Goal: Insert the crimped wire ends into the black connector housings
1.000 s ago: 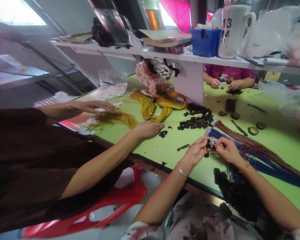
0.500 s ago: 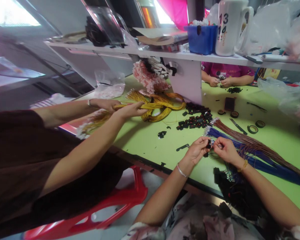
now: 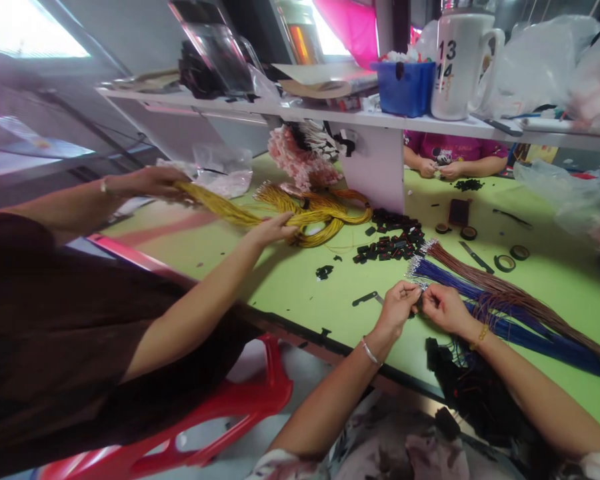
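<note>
Just beside the long bundle of blue, silver-tipped wires, the left hand and right hand are pinching a small silvery piece, each grip nearly closed, fingers hiding its form. Slackening fingertips could be dropping it; the thin yellow bracelet could be snagging bundle strands.

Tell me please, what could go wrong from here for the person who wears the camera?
The blue wires and brown wires overlap near the right hand, so they might tangle if pulled.
The black parts at the near edge of the table lie by the right forearm, which could knock some down.
The white mug stands near the shelf's front edge; a bump might tip it.
</note>
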`<state>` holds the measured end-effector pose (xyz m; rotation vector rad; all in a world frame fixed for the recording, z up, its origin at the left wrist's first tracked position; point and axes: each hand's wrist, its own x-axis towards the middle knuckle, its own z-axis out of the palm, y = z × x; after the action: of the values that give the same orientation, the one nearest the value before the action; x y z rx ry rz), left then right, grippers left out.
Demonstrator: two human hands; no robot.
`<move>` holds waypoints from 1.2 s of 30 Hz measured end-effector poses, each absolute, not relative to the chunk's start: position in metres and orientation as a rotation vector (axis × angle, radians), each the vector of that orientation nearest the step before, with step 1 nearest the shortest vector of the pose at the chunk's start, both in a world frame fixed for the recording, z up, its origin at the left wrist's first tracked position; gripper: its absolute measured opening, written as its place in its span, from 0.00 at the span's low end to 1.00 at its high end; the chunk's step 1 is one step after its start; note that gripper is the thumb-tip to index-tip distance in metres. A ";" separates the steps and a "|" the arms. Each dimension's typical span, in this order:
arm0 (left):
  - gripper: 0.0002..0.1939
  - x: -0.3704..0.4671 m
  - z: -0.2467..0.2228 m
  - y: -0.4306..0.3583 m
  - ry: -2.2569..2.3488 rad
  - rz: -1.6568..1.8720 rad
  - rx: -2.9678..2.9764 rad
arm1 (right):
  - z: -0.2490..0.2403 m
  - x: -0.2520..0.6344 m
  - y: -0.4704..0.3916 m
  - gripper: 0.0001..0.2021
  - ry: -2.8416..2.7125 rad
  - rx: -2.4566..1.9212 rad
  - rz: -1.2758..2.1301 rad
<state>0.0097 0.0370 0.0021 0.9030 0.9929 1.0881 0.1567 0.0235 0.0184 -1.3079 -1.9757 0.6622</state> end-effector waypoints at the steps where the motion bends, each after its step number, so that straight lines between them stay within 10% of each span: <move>1: 0.17 0.009 0.002 0.037 1.008 1.095 0.935 | 0.020 0.161 0.028 0.08 -1.996 -1.290 0.672; 25: 0.09 0.009 -0.006 0.025 1.083 0.982 1.433 | 0.022 0.221 0.086 0.08 -2.123 -1.853 0.132; 36: 0.17 0.021 0.001 0.026 0.868 0.987 0.599 | 0.049 0.175 0.095 0.07 -1.815 -1.297 0.769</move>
<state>0.0214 0.0257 0.0015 0.5993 0.8684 0.9872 0.1750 0.0951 0.0485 -1.2972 -1.8147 0.7689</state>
